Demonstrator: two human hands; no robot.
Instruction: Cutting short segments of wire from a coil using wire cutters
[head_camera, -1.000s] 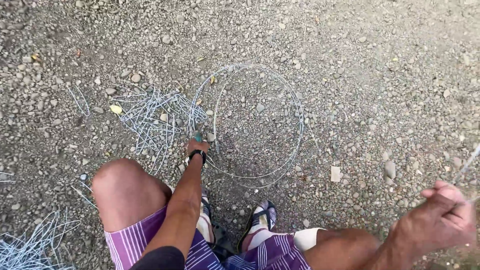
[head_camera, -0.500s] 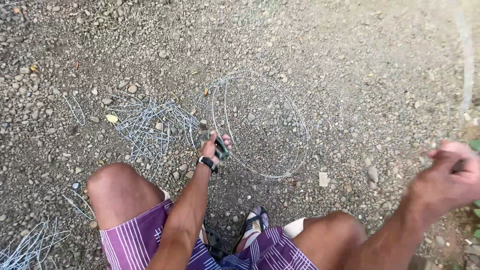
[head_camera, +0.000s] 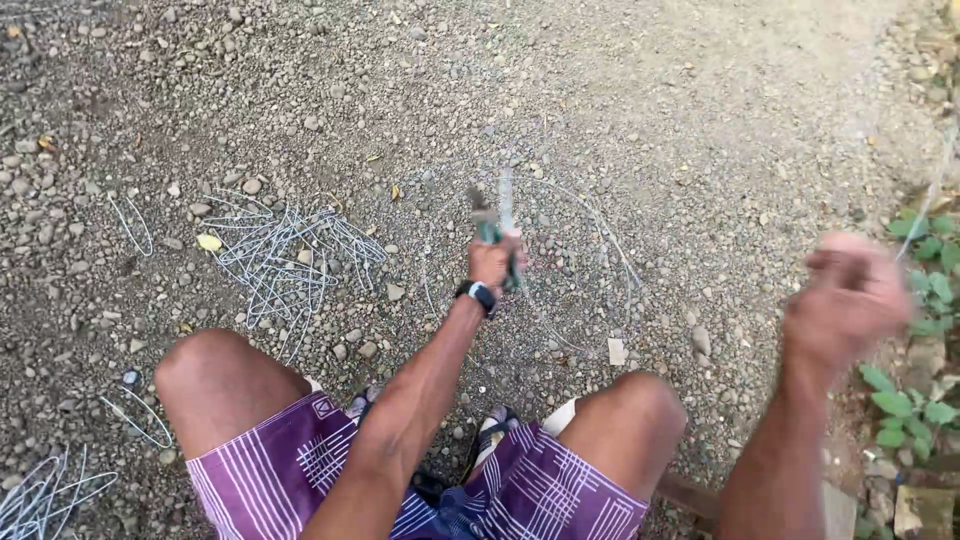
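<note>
Left hand (head_camera: 492, 262) clenched around green-handled pliers (head_camera: 495, 228), jaws pointing up and away, raised over a loose coil of thin wire (head_camera: 590, 270) lying on the gravel (head_camera: 700, 120). Right hand (head_camera: 850, 295) blurred, fingers curled, grip impossible to tell (perhaps pinching a faint wire strand (head_camera: 935, 190)). Left of the coil, a heap of cut wire pieces (head_camera: 285, 260). Likely hazard: springy wire whipping back, or snagging bare knees.

Outdoor gravel yard (head_camera: 700, 120), weeds (head_camera: 925, 270) alongside
</note>
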